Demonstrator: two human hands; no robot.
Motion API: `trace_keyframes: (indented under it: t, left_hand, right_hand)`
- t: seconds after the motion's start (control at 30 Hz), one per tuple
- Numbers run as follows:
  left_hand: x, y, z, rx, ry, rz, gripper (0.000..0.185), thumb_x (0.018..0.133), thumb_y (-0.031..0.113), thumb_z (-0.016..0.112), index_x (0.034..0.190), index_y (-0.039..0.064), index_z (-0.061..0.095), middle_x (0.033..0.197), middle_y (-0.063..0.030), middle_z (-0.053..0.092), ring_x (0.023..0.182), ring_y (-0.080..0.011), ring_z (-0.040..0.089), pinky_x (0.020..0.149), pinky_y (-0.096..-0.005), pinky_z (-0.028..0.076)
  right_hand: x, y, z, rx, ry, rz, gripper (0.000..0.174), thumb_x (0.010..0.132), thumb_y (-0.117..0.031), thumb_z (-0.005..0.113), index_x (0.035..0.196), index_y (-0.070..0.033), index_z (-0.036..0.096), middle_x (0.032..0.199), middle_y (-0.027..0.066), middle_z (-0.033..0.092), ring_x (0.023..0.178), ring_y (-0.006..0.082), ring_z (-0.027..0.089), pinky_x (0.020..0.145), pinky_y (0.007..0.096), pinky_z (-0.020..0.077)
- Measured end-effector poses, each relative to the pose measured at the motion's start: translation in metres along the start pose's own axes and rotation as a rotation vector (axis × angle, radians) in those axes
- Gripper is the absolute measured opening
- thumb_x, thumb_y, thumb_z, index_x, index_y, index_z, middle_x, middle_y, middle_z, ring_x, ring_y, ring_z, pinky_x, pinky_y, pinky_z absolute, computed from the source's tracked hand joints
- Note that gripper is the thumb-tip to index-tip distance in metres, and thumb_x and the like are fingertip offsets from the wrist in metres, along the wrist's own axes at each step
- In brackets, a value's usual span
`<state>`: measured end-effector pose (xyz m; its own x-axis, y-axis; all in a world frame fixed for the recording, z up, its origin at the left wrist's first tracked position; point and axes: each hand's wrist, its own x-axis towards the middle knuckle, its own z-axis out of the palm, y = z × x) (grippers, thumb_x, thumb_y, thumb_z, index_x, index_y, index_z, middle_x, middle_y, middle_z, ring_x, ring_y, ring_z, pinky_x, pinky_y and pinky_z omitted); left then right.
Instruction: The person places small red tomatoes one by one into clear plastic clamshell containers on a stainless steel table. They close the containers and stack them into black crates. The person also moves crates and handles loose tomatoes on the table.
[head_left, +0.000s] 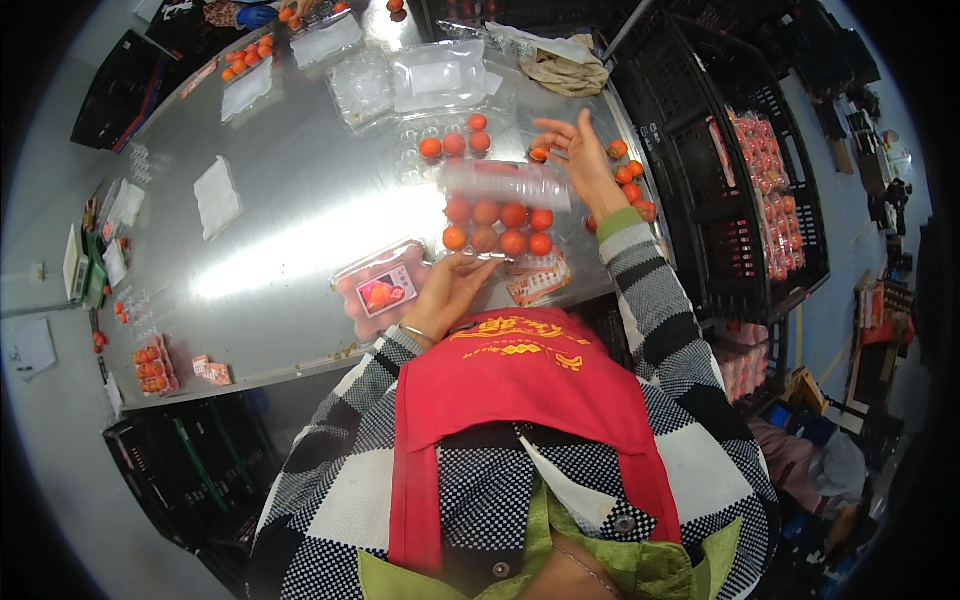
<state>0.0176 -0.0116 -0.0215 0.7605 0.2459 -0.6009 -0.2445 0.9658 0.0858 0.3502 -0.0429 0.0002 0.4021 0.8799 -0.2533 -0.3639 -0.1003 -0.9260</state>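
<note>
A clear plastic clamshell of tomatoes (499, 226) lies before me, its rows of red fruit in view. Its raised lid (502, 184) is blurred and tilted above the back of the pack. At the front edge, my left hand (454, 291) holds the pack, some fingertips hidden by it. My right hand (581, 154) is to the right of the lid, fingers spread and thumb up. Close by its fingertips is a loose tomato (538, 154). Behind the lid sits an open tray (416, 163) with a few tomatoes. A closed, labelled pack (360, 304) rests beside my left wrist.
Loose tomatoes (634, 180) line the right edge of the metal table (285, 195). Empty clear packs (439, 75) and a cloth (566, 75) lie at the back. Black crates (742, 165) with filled packs stand right. Printed cards (536, 285) lie near my apron. Another person's hand (304, 7) shows far off.
</note>
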Motion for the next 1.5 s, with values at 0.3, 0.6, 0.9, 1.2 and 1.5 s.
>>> trace_keyframes:
  t: [0.3, 0.6, 0.9, 1.2, 1.5]
  left_hand:
    - [0.016, -0.007, -0.004, 0.153, 0.166, 0.187, 0.032, 0.105, 0.014, 0.060, 0.127, -0.009, 0.051, 0.137, -0.0262, 0.053, 0.135, -0.0370, 0.054, 0.119, -0.0444, 0.048]
    - [0.041, -0.016, 0.000, 0.438, 0.340, 0.336, 0.030, 0.103, 0.012, 0.067, 0.125, -0.007, 0.058, 0.116, -0.0153, 0.067, 0.106, -0.0274, 0.069, 0.098, -0.0355, 0.060]
    - [0.043, -0.017, -0.007, 0.548, 0.335, 0.288, 0.027, 0.101, 0.013, 0.069, 0.120, -0.006, 0.063, 0.111, -0.0128, 0.071, 0.101, -0.0234, 0.072, 0.090, -0.0308, 0.060]
    - [-0.028, 0.019, 0.026, 1.103, 0.108, 0.019, 0.032, 0.108, 0.025, 0.060, 0.108, -0.005, 0.070, 0.098, -0.0131, 0.077, 0.100, -0.0182, 0.072, 0.088, -0.0306, 0.058]
    - [0.070, 0.078, 0.042, 2.147, -0.067, 1.006, 0.063, 0.098, 0.030, 0.072, 0.151, 0.005, 0.050, 0.146, -0.0235, 0.051, 0.136, -0.0457, 0.047, 0.117, -0.0503, 0.037]
  right_hand:
    - [-0.125, 0.094, 0.045, -0.863, 0.524, -0.202, 0.105, 0.081, -0.038, 0.090, 0.159, 0.001, 0.031, 0.144, 0.0239, 0.041, 0.124, 0.0344, 0.052, 0.107, 0.0412, 0.0446]
    - [-0.148, 0.115, 0.065, 0.375, 0.469, 0.218, 0.040, 0.091, -0.008, 0.081, 0.122, -0.001, 0.057, 0.108, 0.0088, 0.068, 0.096, 0.0166, 0.067, 0.083, 0.0288, 0.0557]
    - [-0.136, 0.115, 0.072, 0.229, 0.690, 0.223, 0.036, 0.086, 0.001, 0.079, 0.114, -0.001, 0.056, 0.093, 0.0090, 0.069, 0.075, 0.0153, 0.065, 0.068, 0.0311, 0.0568]
    - [-0.158, 0.109, 0.058, 0.442, 0.443, 0.359, 0.031, 0.095, -0.012, 0.078, 0.114, 0.000, 0.057, 0.095, 0.0094, 0.069, 0.089, 0.0192, 0.069, 0.076, 0.0313, 0.0568]
    - [-0.157, 0.104, 0.057, 0.540, 0.311, 0.450, 0.039, 0.102, -0.032, 0.072, 0.119, 0.000, 0.058, 0.119, 0.0158, 0.064, 0.115, 0.0274, 0.066, 0.103, 0.0405, 0.0541]
